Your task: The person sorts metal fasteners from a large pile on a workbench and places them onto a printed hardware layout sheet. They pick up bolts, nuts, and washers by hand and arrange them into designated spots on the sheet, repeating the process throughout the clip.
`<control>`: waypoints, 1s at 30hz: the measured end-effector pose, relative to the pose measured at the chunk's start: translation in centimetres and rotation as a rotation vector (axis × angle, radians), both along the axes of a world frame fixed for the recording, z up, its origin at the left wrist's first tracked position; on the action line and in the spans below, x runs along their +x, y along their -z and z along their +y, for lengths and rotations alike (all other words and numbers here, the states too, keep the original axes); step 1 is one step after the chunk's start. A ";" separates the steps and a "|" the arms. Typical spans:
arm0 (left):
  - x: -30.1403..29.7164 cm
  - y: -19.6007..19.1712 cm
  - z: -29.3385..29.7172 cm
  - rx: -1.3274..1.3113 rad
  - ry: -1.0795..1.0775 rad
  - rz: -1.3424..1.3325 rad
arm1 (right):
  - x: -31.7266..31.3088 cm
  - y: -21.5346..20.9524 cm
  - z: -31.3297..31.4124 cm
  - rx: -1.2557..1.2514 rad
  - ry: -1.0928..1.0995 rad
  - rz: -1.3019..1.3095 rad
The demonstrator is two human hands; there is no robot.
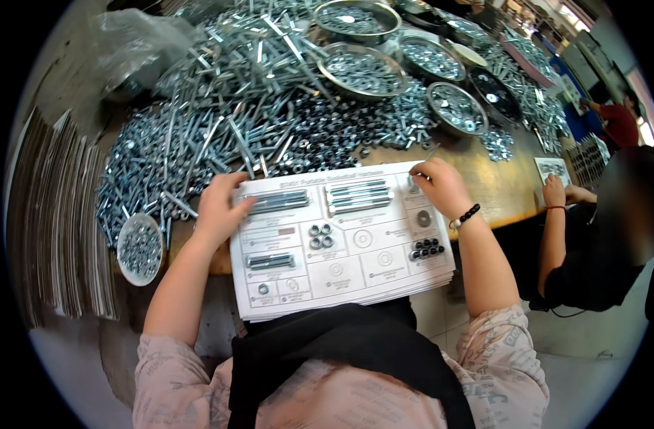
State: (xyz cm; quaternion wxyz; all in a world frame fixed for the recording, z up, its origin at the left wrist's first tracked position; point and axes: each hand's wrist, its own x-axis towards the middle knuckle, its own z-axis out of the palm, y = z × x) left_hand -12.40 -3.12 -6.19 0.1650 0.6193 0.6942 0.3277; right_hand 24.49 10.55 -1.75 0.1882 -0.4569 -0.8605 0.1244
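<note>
A stack of white printed sheets, divided into boxes, lies at the table's near edge. Long bolts fill its upper left box, with more long bolts beside them. Shorter bolts lie below. Silver nuts sit mid-sheet; black nuts and a grey washer are on the right. My left hand is at the sheet's upper left edge, fingers and thumb apart, thumb near the long bolts. At the upper right corner, my right hand has its fingertips pinched; what they hold is unclear.
A big heap of loose bolts covers the table beyond. Metal bowls of hardware stand at the back. A white bowl is at the left, near stacked cardboard. Another person's hand works at the right.
</note>
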 end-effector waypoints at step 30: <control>0.7 4.2 -1.1 0.326 -0.232 -0.145 | -13.3 -2.4 18.4 0.141 0.031 -0.311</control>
